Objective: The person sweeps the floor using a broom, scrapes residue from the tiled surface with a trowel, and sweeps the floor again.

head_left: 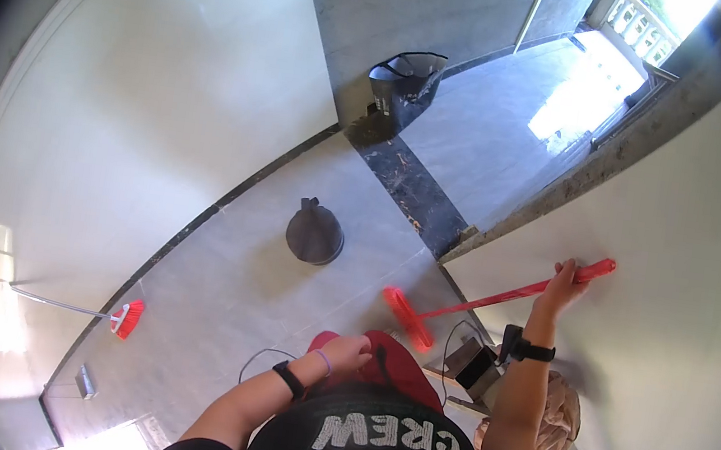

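My right hand (563,290) is wrapped round the upper part of a red broom's handle (506,295), out to the right of my body. The handle slants down to the left, and its slightly blurred red head (407,319) is at the floor in front of me. My left hand (347,354) is curled closed at my waist, against the red clothing (404,376) below my black shirt. Whatever its fingers may hold is hidden. A dark cord hangs beside that hand.
A dark round bag (316,233) stands on the tiles ahead. Beyond it, a black open-topped bag (406,85) is at the doorway by a debris-strewn dark threshold (411,186). A second red broom (126,319) leans at left, near a dustpan-like object (86,382). Boxes and cables (471,364) sit at right.
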Demonstrator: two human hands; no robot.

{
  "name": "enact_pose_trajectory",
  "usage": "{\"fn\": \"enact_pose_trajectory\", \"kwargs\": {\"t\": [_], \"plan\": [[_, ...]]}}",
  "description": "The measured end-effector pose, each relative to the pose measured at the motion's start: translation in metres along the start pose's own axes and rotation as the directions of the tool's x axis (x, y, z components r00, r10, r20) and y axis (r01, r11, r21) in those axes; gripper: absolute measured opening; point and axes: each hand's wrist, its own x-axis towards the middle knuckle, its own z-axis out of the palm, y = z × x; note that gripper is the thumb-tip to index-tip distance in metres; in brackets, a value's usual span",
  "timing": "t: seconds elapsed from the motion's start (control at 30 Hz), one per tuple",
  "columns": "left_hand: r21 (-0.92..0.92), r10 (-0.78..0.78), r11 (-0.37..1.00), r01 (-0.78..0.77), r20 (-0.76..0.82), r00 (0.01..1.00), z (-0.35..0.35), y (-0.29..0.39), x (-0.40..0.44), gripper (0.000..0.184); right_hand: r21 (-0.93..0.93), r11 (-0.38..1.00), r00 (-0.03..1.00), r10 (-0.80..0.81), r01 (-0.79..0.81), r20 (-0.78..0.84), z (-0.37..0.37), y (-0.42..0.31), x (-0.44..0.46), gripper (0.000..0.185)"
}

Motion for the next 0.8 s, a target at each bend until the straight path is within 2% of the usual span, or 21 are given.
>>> {"fn": "enact_pose_trajectory", "kwargs": {"t": [0.03,0.07,0.1,0.13,0.2,0.27,0.3,0.33,0.37,0.4,0.43,0.47,0.5,0.53,0.57,0.6,0.67,0.7,0.73,0.8], "plan": [[0.059,0.074,0.996,-0.073,-0.018,0.997,0.0,-0.003,0.022,0.027,-0.055,0.998,0.995,0.028,-0.023,0.094,-0.002,-0.007,-0.002,0.018],[0.119,0.148,0.983,-0.143,-0.033,0.988,0.0,-0.001,0.041,0.029,-0.066,0.998,0.996,0.026,-0.021,0.088,-0.005,-0.013,-0.009,0.018],[0.109,0.19,0.977,-0.184,-0.047,0.981,-0.006,0.014,0.056,0.032,-0.132,0.99,0.975,0.076,-0.049,0.21,-0.004,-0.02,-0.018,0.015],[0.101,0.234,0.969,-0.227,-0.062,0.97,-0.015,0.032,0.071,0.036,-0.198,0.978,0.937,0.133,-0.07,0.322,-0.001,-0.029,-0.031,0.013],[0.053,0.358,0.934,-0.354,-0.174,0.917,-0.019,0.062,0.099,0.045,-0.116,0.993,0.817,0.092,-0.031,0.57,0.011,-0.058,-0.078,0.009],[0.199,0.515,0.857,-0.476,-0.273,0.813,-0.018,0.08,0.126,0.055,-0.186,0.983,0.737,0.13,-0.006,0.663,0.014,-0.075,-0.118,0.007],[0.183,0.519,0.854,-0.486,-0.253,0.817,-0.019,0.084,0.14,0.055,-0.235,0.971,0.688,0.206,-0.053,0.696,0.024,-0.095,-0.139,0.007],[0.09,0.608,0.792,-0.604,-0.216,0.764,-0.021,0.086,0.154,0.047,-0.287,0.953,0.637,0.284,-0.101,0.717,0.032,-0.111,-0.153,0.008],[-0.008,0.692,0.709,-0.705,-0.187,0.698,-0.026,0.086,0.166,0.038,-0.264,0.964,0.595,0.207,0.01,0.777,0.037,-0.115,-0.158,0.008],[-0.026,0.701,0.701,-0.713,-0.16,0.695,-0.036,0.085,0.173,0.038,-0.232,0.965,0.543,0.132,0.119,0.829,0.044,-0.118,-0.163,0.008],[-0.075,0.629,0.777,-0.625,0.126,0.767,-0.046,0.085,0.177,0.027,-0.294,0.95,0.578,0.18,0.109,0.796,0.05,-0.122,-0.166,0.01],[-0.082,0.511,0.846,-0.526,0.404,0.759,-0.059,0.087,0.179,0.016,-0.314,0.944,0.603,0.193,0.102,0.774,0.062,-0.127,-0.166,0.01],[-0.104,0.721,0.691,-0.715,0.159,0.674,-0.082,0.094,0.169,0.022,-0.203,0.973,0.587,0.101,0.11,0.804,0.074,-0.134,-0.166,0.012],[-0.124,0.723,0.689,-0.714,0.18,0.667,-0.101,0.098,0.164,0.022,-0.089,0.989,0.567,0.007,0.116,0.824,0.086,-0.141,-0.167,0.014],[-0.069,0.774,0.633,-0.771,0.103,0.625,-0.119,0.102,0.162,0.024,-0.013,0.991,0.563,-0.066,0.135,0.824,0.096,-0.145,-0.168,0.023],[-0.005,0.819,0.574,-0.819,0.027,0.573,-0.139,0.104,0.163,0.028,-0.026,0.991,0.579,-0.056,0.132,0.813,0.109,-0.144,-0.171,0.023],[0.139,0.843,0.536,-0.833,-0.043,0.536,-0.188,0.101,0.172,0.028,0.142,0.975,0.653,-0.221,0.172,0.724,0.138,-0.139,-0.182,0.029],[0.202,0.819,0.57,-0.796,-0.069,0.569,-0.206,0.09,0.183,0.027,0.198,0.956,0.611,-0.292,0.218,0.736,0.145,-0.123,-0.183,0.033],[0.266,0.796,0.599,-0.755,-0.099,0.597,-0.224,0.078,0.196,0.027,0.194,0.958,0.61,-0.284,0.211,0.74,0.161,-0.107,-0.186,0.031],[0.244,0.796,0.605,-0.758,-0.18,0.577,-0.252,0.036,0.234,0.026,0.135,0.976,0.646,-0.213,0.169,0.733,0.196,-0.069,-0.195,0.017]]}}
